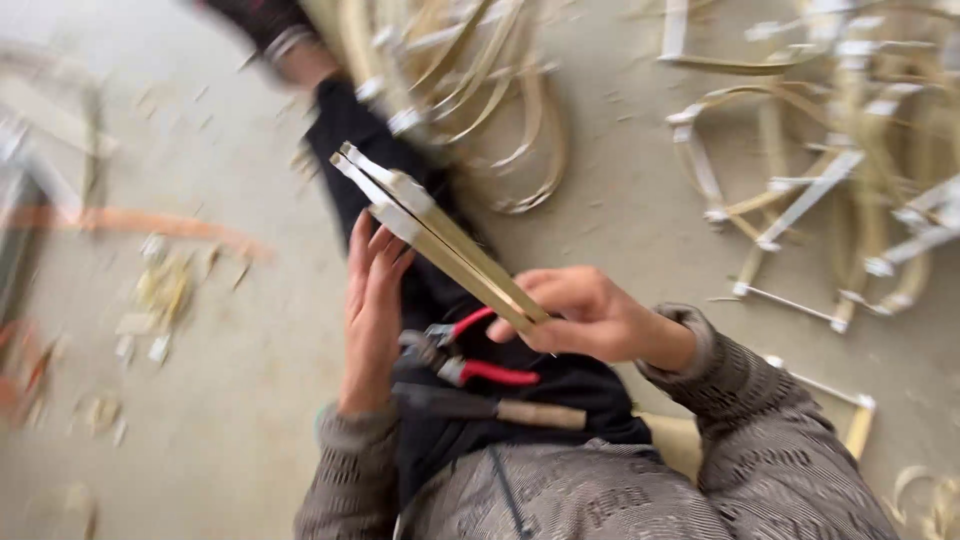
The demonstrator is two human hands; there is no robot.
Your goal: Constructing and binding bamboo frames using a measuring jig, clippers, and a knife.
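My right hand [580,315] grips a bundle of flat bamboo strips [440,235] near its lower end; the strips point up and to the left, with white tape around the far ends. Beside them my left hand [372,305] is flat and open, its fingertips touching the side of the bundle. Below both hands, on my dark-trousered lap, lie red-handled pliers [470,358] and a tool with a wooden handle [490,408]. The picture is blurred by motion.
Coils of bent bamboo strips [480,90] lie on the grey floor ahead. Taped bamboo frames [830,180] are piled at the right. Shavings and scraps [165,290] are scattered at the left. My foot [285,40] shows at the top.
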